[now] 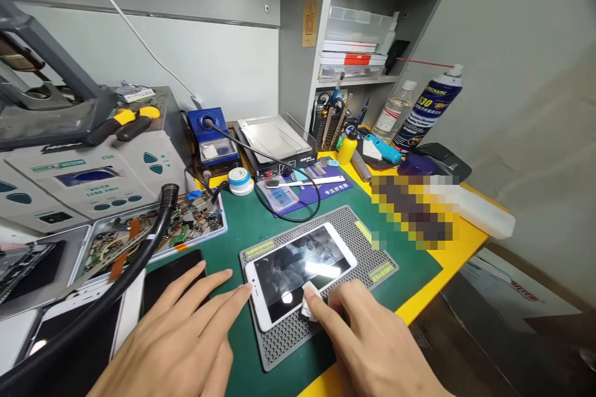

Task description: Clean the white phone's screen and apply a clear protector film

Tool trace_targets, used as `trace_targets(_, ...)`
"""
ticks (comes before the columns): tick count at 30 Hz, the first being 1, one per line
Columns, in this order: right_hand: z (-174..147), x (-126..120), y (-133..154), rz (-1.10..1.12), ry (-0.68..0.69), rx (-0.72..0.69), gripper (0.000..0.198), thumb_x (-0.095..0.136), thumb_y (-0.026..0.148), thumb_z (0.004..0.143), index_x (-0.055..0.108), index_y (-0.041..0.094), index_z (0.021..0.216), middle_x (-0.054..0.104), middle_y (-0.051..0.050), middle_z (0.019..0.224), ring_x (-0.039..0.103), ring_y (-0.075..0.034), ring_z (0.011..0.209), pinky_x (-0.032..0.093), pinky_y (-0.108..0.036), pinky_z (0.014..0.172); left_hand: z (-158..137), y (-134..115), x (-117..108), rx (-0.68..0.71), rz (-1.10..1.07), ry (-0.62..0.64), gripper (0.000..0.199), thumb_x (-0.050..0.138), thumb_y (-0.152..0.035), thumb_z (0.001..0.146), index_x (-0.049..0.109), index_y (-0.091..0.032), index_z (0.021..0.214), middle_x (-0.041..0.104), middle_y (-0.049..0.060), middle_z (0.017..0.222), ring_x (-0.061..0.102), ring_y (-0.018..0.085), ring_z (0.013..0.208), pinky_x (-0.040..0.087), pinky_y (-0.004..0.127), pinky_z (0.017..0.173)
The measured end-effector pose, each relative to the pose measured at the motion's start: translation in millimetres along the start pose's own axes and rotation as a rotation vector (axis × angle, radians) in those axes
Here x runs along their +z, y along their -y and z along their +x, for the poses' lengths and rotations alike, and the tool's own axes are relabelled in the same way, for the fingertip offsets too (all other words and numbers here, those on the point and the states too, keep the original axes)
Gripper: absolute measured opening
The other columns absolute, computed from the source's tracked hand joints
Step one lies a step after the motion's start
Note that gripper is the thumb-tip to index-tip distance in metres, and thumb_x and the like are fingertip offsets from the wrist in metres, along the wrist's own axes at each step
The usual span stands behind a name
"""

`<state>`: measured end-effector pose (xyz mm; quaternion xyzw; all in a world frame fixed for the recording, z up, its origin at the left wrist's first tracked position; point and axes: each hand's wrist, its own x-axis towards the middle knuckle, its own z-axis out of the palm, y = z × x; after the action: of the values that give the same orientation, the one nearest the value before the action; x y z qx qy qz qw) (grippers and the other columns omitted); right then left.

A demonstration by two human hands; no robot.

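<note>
A white-framed smartphone lies screen up on a grey honeycomb mat, its dark screen smeared and shining with reflected light. My right hand pinches a small folded white wipe between thumb and fingers, at the phone's near long edge. At the left, my left hand is spread with its fingers outstretched; the index fingertip meets the phone's left end. Beneath and beyond those fingers lies a black phone, partly covered by the hand.
A tray of small electronic parts sits at left, near a grey rework station and its black hose. Behind the mat are a white brush, a round tub and a heating plate. A spray can stands at right.
</note>
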<state>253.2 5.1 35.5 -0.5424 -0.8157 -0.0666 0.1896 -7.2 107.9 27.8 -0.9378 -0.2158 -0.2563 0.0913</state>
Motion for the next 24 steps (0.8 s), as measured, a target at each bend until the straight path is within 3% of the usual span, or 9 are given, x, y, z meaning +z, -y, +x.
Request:
trace_targets(7,-7.5,-11.7,-24.0,-0.065,0.009,0.121,0.047,0.039,-0.001,0.089,0.054,0.011,0.131,0.056,-0.01,0.091,0.055,-0.021,0.07,0.052,-0.03,0.051,-5.8,4.0,3.3,-0.013,-0.038,0.045,0.056,0.058,-0.008,0.079,0.058,-0.015,0.135,0.077,0.007,0.119,0.067,0.028,0.12,0.029,0.045,0.126)
trace_targets(14,-15.4,-14.8,-43.7,-0.148,-0.005,0.172,0.042,0.039,0.001,0.095,0.056,0.011,0.132,0.052,-0.009,0.094,0.053,-0.021,0.073,0.047,-0.028,0.05,-7.0,4.4,1.9,-0.016,-0.086,0.04,0.058,0.058,-0.007,0.079,0.057,-0.017,0.136,0.078,0.003,0.117,0.068,0.026,0.115,0.031,0.045,0.124)
trace_targets(21,-21.0,-23.6,-62.4,0.161,-0.108,0.352,0.033,0.046,0.013,0.105,0.062,0.017,0.133,0.053,-0.006,0.096,0.055,-0.017,0.083,0.052,-0.029,0.068,1.9,0.6,-1.9,0.002,-0.044,0.027,0.049,0.056,-0.006,0.083,0.059,-0.013,0.131,0.076,0.008,0.112,0.064,0.025,0.113,0.024,0.042,0.125)
trace_targets(24,-20.5,-26.7,-77.3,0.238,-0.135,0.397,0.034,0.046,0.012,0.104,0.068,0.022,0.128,0.052,-0.004,0.092,0.055,-0.015,0.081,0.05,-0.028,0.07,10.6,-2.9,-8.2,-0.029,-0.04,0.029,0.043,0.057,-0.008,0.086,0.06,-0.012,0.129,0.073,0.01,0.112,0.06,0.025,0.114,0.029,0.044,0.121)
